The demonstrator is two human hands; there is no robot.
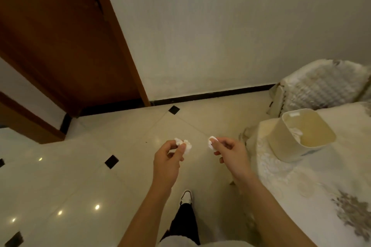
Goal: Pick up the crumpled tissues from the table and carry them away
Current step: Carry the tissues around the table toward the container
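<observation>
Pickup looks finished to me: my left hand (168,156) pinches a crumpled tissue wad (186,146), my right hand (230,152) pinches a second tissue (210,143), both held over the floor tiles (120,134), just beside the table (301,196). Carrying them off remains, I judge, perhaps to the cream bin (281,144) standing on that table.

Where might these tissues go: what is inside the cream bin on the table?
Inside the cream bin, white crumpled paper lies against the left inner wall; the rest that shows looks bare. The near wall hides the lowest part.
</observation>
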